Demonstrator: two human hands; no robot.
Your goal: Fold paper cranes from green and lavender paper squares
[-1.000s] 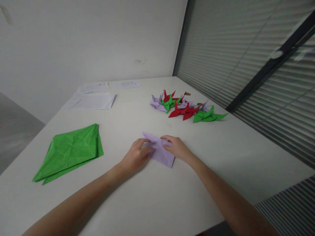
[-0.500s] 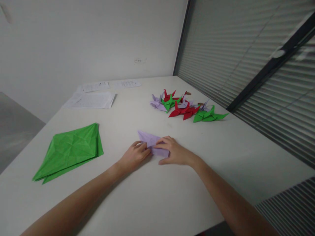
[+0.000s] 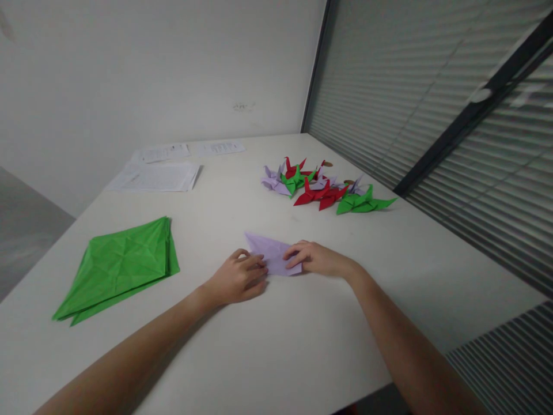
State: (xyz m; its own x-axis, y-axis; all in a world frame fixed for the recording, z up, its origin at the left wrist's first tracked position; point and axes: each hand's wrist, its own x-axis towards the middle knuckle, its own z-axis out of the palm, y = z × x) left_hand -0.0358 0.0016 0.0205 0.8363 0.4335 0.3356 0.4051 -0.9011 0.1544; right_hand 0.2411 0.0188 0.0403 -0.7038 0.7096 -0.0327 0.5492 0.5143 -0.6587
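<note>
A folded sheet of lilac origami paper (image 3: 275, 255) lies on the white table in front of me, its pointed end toward the upper left. At its left side rests my left hand (image 3: 242, 276), fingers slightly bent and apart, the fingertips touching the paper's edge. My right hand (image 3: 317, 258) grips the right end, with fingers curled over the top; its thumb is hidden. Part of the paper's right edge is covered by those fingers.
A stack of creased green origami paper (image 3: 125, 256) lies to the left. Several folded paper cranes (image 3: 306, 193) in red, green and lilac are grouped at the back right. Printed sheets (image 3: 159, 176) lie at the back left. Window blinds (image 3: 410, 104) border the table's right side.
My left fingers have loosened and spread from a tighter pinch on the paper. The right hand has shifted a little right, its thumb dropping out of sight. The lilac paper has moved slightly right.
</note>
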